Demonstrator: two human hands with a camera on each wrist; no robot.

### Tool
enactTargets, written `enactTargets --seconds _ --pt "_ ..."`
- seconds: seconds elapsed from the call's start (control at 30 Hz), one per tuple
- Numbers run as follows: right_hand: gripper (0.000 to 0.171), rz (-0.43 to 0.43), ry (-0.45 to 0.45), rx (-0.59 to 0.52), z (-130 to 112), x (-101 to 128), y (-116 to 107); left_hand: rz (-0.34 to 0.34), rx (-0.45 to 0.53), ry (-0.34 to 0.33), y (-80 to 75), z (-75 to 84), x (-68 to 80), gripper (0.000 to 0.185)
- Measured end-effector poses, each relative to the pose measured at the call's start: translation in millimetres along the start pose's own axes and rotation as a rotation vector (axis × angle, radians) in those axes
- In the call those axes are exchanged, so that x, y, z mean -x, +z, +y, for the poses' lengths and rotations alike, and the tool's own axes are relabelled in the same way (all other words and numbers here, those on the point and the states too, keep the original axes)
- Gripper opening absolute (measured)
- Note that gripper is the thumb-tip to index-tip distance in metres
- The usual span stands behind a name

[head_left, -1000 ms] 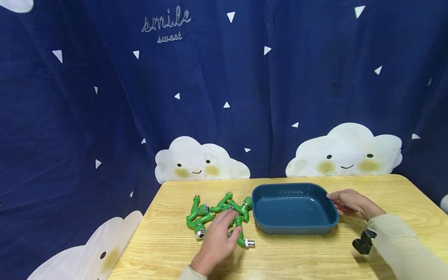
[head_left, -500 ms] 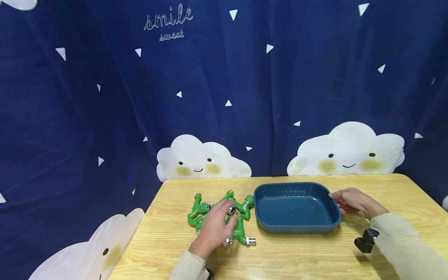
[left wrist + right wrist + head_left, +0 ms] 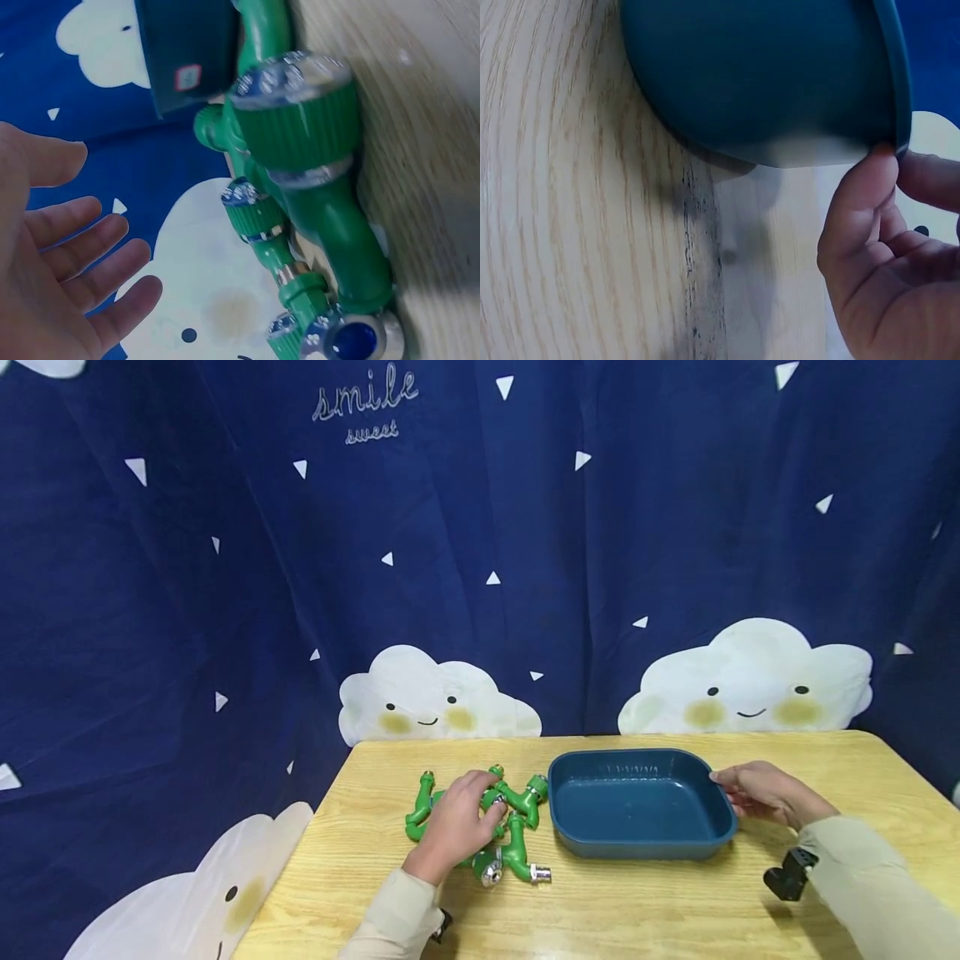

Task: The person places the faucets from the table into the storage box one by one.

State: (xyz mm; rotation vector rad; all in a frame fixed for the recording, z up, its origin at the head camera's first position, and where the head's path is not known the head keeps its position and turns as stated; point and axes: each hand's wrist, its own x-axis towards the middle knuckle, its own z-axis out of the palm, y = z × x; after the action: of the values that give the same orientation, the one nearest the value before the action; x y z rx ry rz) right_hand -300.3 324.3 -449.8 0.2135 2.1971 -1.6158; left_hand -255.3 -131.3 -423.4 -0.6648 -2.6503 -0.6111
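The left hand lies over the pile of green pipe fittings, which sits just to the left of the blue tray on the wooden table. In the left wrist view its fingers are spread and nearly straight, a little apart from the fittings, so it grips nothing there; whether the palm touches the pile cannot be told from the head view. The right hand is at the tray's right rim, with the thumb pressed against the outside wall just under the edge and a finger over the lip, pinching the rim lightly. The tray stands flat on the table with nothing in it. The pile touches or nearly touches the tray's left wall. In front of the tray, toward the person, the table top is bare wood; behind it the table ends at the blue curtain. A small black clip shows by the right sleeve, in front of the tray's right end.
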Motion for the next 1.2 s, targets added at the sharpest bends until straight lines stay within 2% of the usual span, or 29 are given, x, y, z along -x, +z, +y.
enactTargets --seconds 0.37,0.7,0.9,0.97,1.1,1.2 --pt "0.022 -0.022 0.027 -0.068 0.1 5.4 -2.1 -0.09 -0.012 -0.037 5.2 -10.1 -4.2 0.037" --pt "0.038 0.005 0.04 0.005 2.2 8.5 -4.6 -0.14 0.005 -0.076 16.1 -14.1 -3.0 0.038" --pt "0.055 -0.008 0.022 0.01 7.3 8.2 -4.0 -0.158 0.014 -0.068 15.9 -17.8 8.0 0.037" --pt "0.057 -0.017 0.01 0.007 8.4 7.9 -3.0 -0.186 0.011 -0.062 12.9 -17.8 14.8 0.037" --pt "0.059 -0.033 -0.015 -0.01 8.0 7.8 -2.1 -0.24 -0.032 -0.013 6.8 -16.3 27.8 0.038" --pt "0.059 -0.041 -0.03 -0.016 6.6 8.4 -2.7 -0.236 -0.087 0.035 4.2 -15.5 33.9 0.036"
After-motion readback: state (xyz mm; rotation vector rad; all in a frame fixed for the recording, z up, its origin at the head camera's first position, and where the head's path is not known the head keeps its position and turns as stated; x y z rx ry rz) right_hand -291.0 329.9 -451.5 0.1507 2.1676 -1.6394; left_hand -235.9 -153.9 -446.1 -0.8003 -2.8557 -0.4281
